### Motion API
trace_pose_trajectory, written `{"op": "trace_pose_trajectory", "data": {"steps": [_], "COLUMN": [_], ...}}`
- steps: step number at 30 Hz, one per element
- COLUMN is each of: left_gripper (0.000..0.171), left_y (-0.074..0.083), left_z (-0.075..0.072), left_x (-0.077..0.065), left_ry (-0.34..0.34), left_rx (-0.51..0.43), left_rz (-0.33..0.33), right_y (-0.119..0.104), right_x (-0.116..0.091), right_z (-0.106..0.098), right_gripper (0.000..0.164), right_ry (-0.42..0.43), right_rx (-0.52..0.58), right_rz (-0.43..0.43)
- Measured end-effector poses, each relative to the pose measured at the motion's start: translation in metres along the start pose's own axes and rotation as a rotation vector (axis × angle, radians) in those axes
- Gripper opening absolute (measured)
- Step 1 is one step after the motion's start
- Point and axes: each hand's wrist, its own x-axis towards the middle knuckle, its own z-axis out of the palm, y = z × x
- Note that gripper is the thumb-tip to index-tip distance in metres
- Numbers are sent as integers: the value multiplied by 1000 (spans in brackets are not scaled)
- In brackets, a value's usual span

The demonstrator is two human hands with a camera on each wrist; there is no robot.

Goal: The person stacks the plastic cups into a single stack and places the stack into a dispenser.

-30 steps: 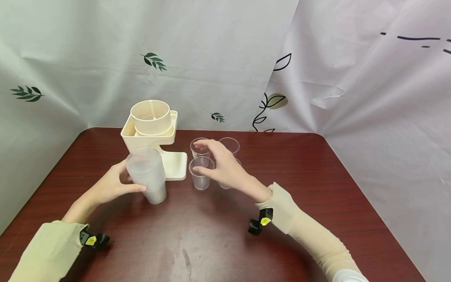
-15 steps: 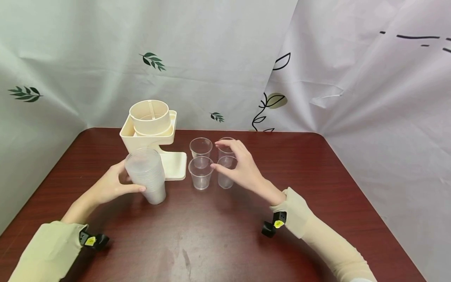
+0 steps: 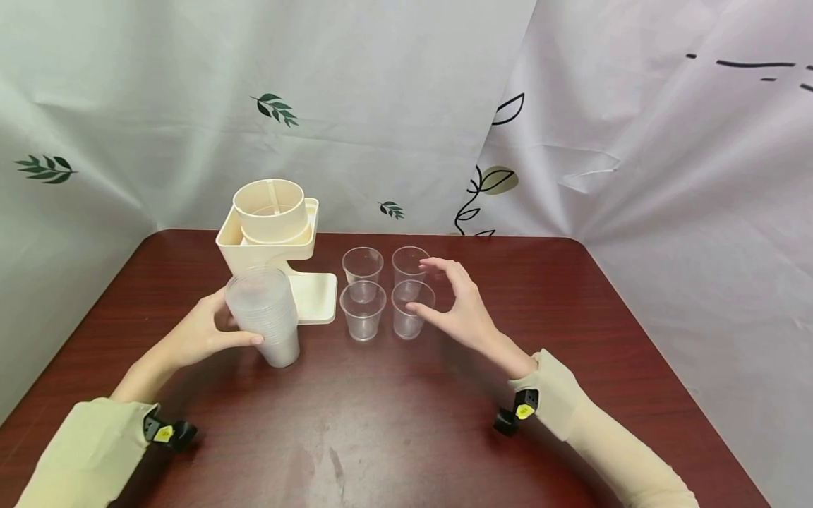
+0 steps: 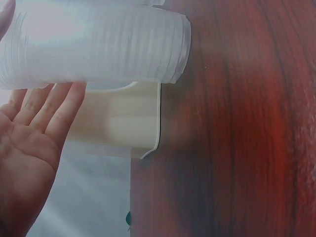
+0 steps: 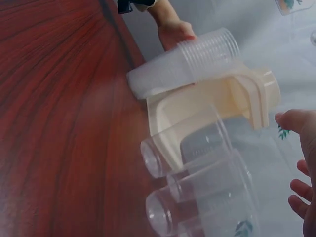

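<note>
My left hand (image 3: 197, 331) grips a tall stack of nested clear plastic cups (image 3: 269, 314), thumb on the near side and fingers behind. In the left wrist view the stack (image 4: 108, 44) lies across the fingers. Two rows of two clear plastic cups stand upright on the table. The front right cup (image 3: 408, 323) is nearest my right hand (image 3: 468, 310), whose thumb overlaps its rim in the head view. The right hand's fingers are spread and bent loosely, holding nothing. The front left cup (image 3: 363, 324) and back left cup (image 3: 362, 264) stand farther from it.
Behind the stack stands a cream plastic stand (image 3: 263, 255) with a round ring (image 3: 272, 224) on top and a flat foot (image 3: 315, 300). The dark red table (image 3: 381, 423) ends at a pale curtain (image 3: 394, 106) with leaf prints.
My right hand has moved right, from over the left cups to beside the right cups, leaving all of them standing. My left hand and the stack have stayed put.
</note>
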Motion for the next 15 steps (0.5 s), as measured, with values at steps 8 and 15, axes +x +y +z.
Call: {"op": "trace_pose_trajectory", "data": {"steps": [8,15], "left_gripper": [78,78], "left_y": [0,-1], "left_z": [0,-1], "left_x": [0,0], "left_ry": [8,12], "left_rx": [21,22], "left_rz": [-3,-2], "right_y": [11,10], "right_x": [-12,-13], "right_z": [-2,-1], "right_gripper": [66,68], "right_ry": [-5,5], "right_rx": [41,167], "right_rz": [102,199]}}
